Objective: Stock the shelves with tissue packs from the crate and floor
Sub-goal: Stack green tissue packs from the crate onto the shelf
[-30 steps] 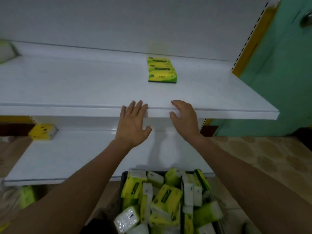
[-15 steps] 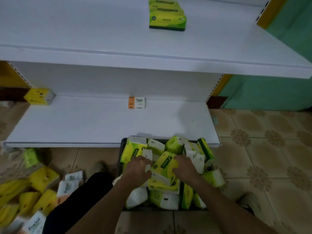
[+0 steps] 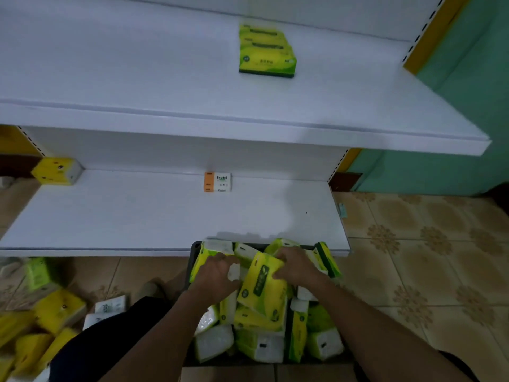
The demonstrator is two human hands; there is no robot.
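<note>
Tissue pack [image 3: 261, 285], lengthwise toward the shelf [image 3: 137, 216], held in left hand [image 3: 217, 277] and right hand [image 3: 296, 267] grip.

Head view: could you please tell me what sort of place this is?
Probably a small shop being restocked: white retail shelves with slotted uprights, a crate full of tissue packs, and more packs heaped on the tiled floor.

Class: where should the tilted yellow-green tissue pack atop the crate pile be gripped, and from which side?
Grip the tissue pack by both long edges from above, left hand and right hand opposite. It lies topmost in the crate, tilted, broad face up, leaving those edges exposed.
</note>
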